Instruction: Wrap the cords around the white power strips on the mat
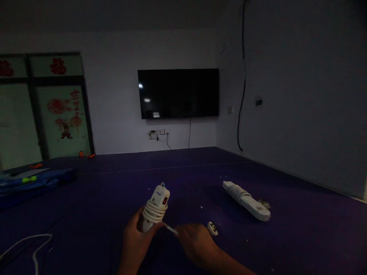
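A white power strip (158, 196) with a red switch is gripped in my left hand (137, 236), tilted with its switch end up. Several turns of its cord (154, 211) are wound around its body. My right hand (196, 241) is closed on the cord's loose stretch (171, 229), which runs taut between the two hands. Just beyond the right hand's knuckles is a white plug (212, 228) with dark prongs; whether it belongs to this cord cannot be made out. A second power strip (254, 206), also wrapped with its cord (237, 193), lies on the purple floor to the right.
A white cable (36, 248) curves over the purple floor (109, 210) at the lower left. Blue cloth (54, 178) lies farther back on the left. A television (179, 93) hangs above wall sockets (162, 132), and a black cable (241, 114) hangs on the right wall.
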`<state>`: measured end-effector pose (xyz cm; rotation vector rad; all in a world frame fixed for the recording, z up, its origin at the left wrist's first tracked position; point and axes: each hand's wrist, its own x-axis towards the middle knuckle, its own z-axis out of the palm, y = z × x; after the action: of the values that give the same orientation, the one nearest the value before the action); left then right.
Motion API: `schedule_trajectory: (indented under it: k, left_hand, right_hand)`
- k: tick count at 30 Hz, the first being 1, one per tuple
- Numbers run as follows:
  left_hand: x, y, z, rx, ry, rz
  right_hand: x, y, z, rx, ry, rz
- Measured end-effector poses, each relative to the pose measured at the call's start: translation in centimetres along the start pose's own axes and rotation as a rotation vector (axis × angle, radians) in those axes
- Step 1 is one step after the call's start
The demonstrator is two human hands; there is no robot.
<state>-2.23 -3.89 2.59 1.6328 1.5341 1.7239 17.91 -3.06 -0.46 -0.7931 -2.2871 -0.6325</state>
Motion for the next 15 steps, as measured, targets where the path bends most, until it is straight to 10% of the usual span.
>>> schedule_trajectory:
  k: [15]
  left_hand:
    - [-0.3, -1.5, 0.8, 0.313, -0.314, 0.134]
  right_hand:
    - [-0.1, -0.6, -1.3, -0.036, 0.224, -0.181]
